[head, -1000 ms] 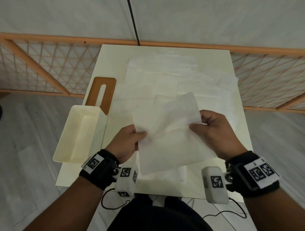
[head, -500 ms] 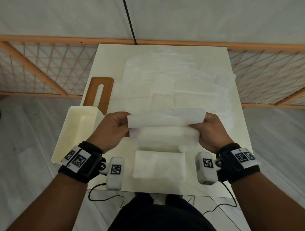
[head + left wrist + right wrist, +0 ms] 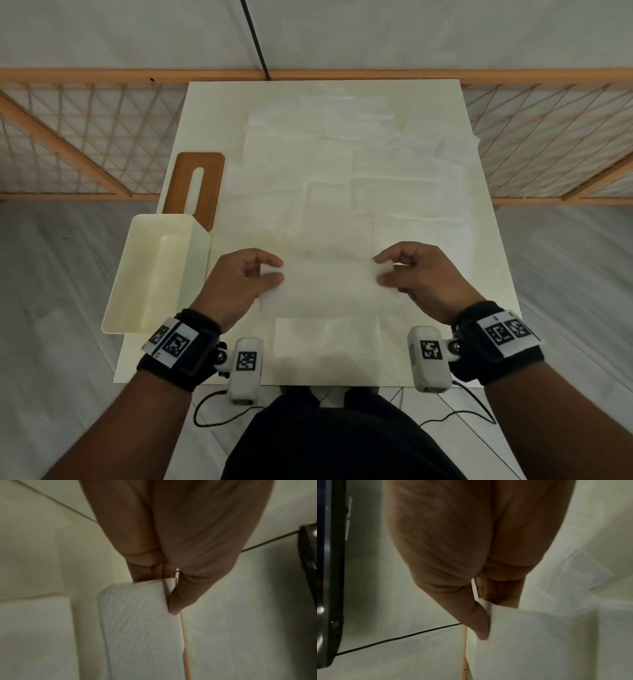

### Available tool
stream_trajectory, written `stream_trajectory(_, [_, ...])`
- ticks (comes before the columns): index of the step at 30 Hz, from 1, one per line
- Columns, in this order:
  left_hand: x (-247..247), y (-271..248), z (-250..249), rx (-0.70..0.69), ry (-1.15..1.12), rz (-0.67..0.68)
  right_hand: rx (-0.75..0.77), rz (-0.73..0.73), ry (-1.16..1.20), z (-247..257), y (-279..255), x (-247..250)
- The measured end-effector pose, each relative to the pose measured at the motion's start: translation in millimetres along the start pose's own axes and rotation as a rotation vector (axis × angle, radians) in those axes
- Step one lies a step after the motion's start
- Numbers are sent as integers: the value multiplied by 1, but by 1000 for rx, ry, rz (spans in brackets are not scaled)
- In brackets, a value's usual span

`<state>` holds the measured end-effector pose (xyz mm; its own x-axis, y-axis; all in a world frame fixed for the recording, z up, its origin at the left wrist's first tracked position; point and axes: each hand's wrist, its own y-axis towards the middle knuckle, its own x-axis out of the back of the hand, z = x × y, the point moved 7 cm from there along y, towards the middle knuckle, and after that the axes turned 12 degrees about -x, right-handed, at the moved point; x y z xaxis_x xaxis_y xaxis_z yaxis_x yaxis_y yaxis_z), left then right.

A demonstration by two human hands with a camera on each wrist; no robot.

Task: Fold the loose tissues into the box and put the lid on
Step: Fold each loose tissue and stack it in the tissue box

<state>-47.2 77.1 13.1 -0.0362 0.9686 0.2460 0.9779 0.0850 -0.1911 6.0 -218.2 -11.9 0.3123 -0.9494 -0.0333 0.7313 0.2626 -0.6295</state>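
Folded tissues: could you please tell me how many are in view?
2: one folded tissue lies by the table's near edge; the other, just beyond, is held by both hands. Flat sheets lie further back.

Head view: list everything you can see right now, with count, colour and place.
table: one, cream, centre.
box: one, cream, open and empty, table's left edge.
lid: one, brown, slotted, flat behind the box.
loose tissues: several, white, spread over the far half of the table.
folded tissue: one, white, near edge.
held tissue: one, white, between both hands.
fence: orange, behind the table.
left hand: pinches the held tissue's left end.
right hand: pinches its right end.
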Motion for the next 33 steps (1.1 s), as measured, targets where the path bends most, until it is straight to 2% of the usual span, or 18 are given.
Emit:
stream_trajectory(4, [-8, -21, 31, 179, -111, 64, -167, 157, -33, -39, -3, -11])
stream_trajectory(6, [-15, -31, 51, 227, -68, 146, -284, 224, -49, -60, -5, -20])
stream_trajectory(8, [-21, -36, 70, 250, 12, 193, -339, 204, -5, -73, -1, -26])
stream_trajectory(10, [-24, -35, 87, 251, 146, 180, -280, 57, -128, -79, 11, -26])
stream_trajectory(12, [-27, -29, 97, 227, 297, 153, -184, -97, -367, -81, 22, -24])
stream_trajectory(15, [-32, -22, 106, 194, 443, 113, -117, -222, -554, -85, 29, -26])
stream_trajectory(23, [-36, -20, 114, 145, 571, 127, -3, -317, -738, -96, 36, -30])
stream_trajectory(33, [-30, -22, 123, 131, 582, 80, 13, -336, -783, -96, 37, -28])
